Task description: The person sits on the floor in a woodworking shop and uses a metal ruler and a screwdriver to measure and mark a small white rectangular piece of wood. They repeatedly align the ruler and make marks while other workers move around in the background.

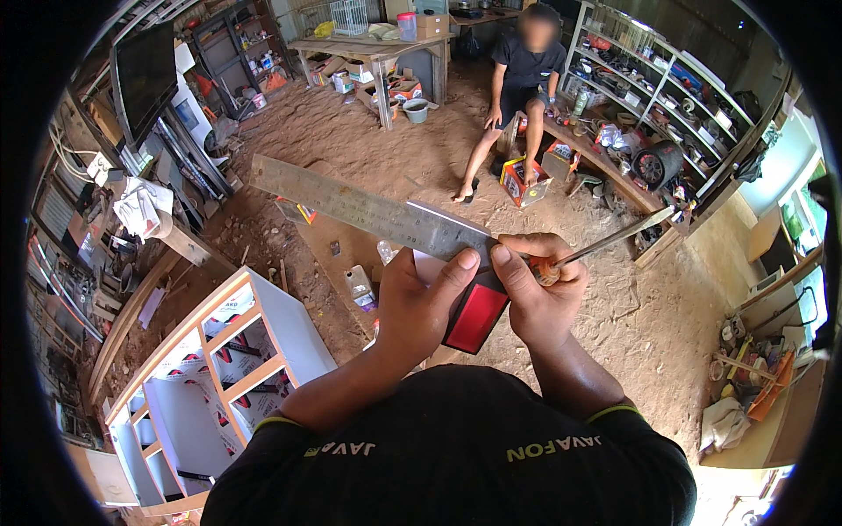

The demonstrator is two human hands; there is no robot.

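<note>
A long metal ruler [351,206] is held in front of my chest, slanting up to the far left. My left hand [419,302] is closed on it, thumb pressed near its right end. Under that end sits a dark-edged piece with a red face [476,317], between my two hands; a pale strip [438,215] shows along the ruler's far edge. My right hand [548,294] is closed too, its thumb at the ruler's end. Its fingers wrap the orange handle of a screwdriver [618,238], whose shaft points to the far right. The fingers beneath the piece are hidden.
A white cabinet frame with wooden edges [298,329] stands at near left. A seated person [531,66] is on a low wooden bench [605,167] beyond my hands, near loaded shelves [658,79]. A wooden table [377,53] stands farther back. A phone-like object [360,287] lies below.
</note>
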